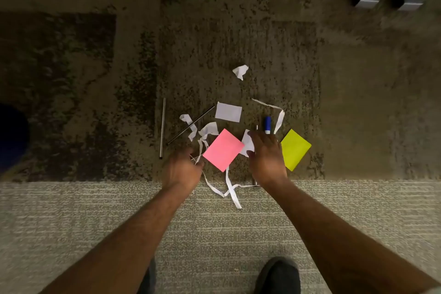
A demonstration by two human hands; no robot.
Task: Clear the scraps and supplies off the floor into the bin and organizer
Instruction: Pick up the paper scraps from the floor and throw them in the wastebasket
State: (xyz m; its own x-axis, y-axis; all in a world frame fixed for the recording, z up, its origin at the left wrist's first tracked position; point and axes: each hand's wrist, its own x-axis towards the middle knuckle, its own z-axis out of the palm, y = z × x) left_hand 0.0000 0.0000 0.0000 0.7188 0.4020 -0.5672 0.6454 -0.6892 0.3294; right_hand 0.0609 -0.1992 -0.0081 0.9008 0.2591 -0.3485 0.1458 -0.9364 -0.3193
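Observation:
Scraps and supplies lie on the dark carpet: a pink sheet (223,149), a yellow sheet (295,149), a white card (228,111), a crumpled white scrap (241,71), a blue marker (267,124), a silver rod (163,127), a black pen (191,125) and long white paper strips (230,190). My left hand (181,169) is curled at the pink sheet's left corner, fingers pinched on a thin white strip (200,150). My right hand (267,157) is palm down with fingers spread, touching a small white scrap (247,144). It hides most of a thin pen (256,127).
A dark blue rounded object (12,136) sits at the left edge. Grey furniture legs (367,2) stand at the top right. My dark shoe (278,274) is on the lighter striped carpet (71,210) nearest me.

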